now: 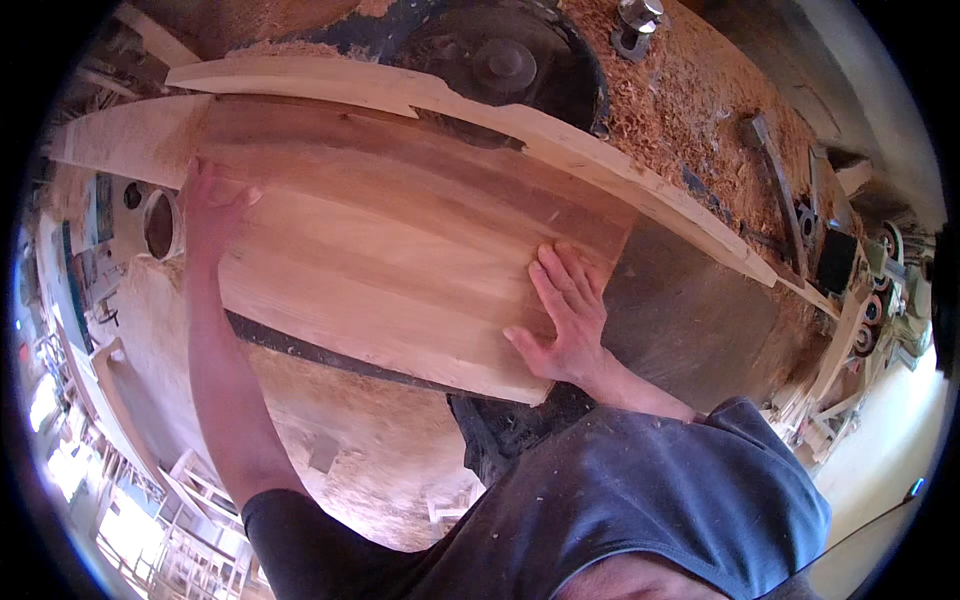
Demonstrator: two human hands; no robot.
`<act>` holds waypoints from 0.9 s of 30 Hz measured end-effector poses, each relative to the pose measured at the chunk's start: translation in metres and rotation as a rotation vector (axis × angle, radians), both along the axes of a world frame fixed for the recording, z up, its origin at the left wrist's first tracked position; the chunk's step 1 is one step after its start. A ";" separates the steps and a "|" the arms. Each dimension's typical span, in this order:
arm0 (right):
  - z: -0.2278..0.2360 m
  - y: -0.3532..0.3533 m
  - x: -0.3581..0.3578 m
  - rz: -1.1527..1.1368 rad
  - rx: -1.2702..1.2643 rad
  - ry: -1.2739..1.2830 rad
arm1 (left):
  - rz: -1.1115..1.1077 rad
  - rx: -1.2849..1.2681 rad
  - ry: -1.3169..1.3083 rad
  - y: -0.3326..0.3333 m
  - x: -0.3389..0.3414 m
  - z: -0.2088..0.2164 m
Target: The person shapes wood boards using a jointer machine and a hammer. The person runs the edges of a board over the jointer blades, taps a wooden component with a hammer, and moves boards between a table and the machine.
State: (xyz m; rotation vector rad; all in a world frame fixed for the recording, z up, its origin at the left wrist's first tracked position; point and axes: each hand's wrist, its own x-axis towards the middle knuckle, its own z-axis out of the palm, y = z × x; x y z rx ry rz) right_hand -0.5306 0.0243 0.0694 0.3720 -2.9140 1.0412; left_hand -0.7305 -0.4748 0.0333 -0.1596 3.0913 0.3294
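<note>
A wide panel of pale and reddish-brown wood [370,270] lies flat on a dark metal machine table [690,300]. Its far edge runs along a long, thin wooden fence [600,165] that has a notch in it. My left hand [212,208] rests at the panel's left end, thumb spread from the fingers. Near the right end, my right hand [568,315] presses on the panel's top with its fingers stretched out and thumb apart. Neither hand is wrapped round anything. Behind the notch sits a dark round machine part [500,65]; whether a cutter touches the wood is hidden.
Reddish sawdust [660,110] heaps behind the fence around a metal bolt [640,15]. A metal bar [780,185] stands at the far right, near wood offcuts [835,370]. Left of the panel is a round opening [160,224]. Wooden frames [195,480] stand at lower left.
</note>
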 end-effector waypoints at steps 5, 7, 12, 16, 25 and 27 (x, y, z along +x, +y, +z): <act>0.002 -0.027 -0.013 0.009 -0.006 0.014 | 0.100 -0.237 0.113 -0.036 -0.001 -0.008; 0.003 -0.036 -0.018 -0.004 0.009 -0.002 | 0.231 -0.251 0.119 -0.029 0.000 -0.003; -0.002 -0.070 -0.032 0.019 -0.034 -0.025 | 0.788 0.593 0.240 -0.107 0.075 -0.037; -0.002 -0.090 -0.042 -0.005 -0.023 -0.014 | 1.063 1.415 0.099 -0.068 0.096 -0.009; -0.001 -0.139 -0.064 -0.019 -0.031 -0.001 | 1.230 1.440 0.119 -0.112 0.070 -0.011; 0.000 -0.150 -0.067 -0.033 -0.025 -0.007 | 1.253 1.413 0.128 -0.120 0.063 -0.013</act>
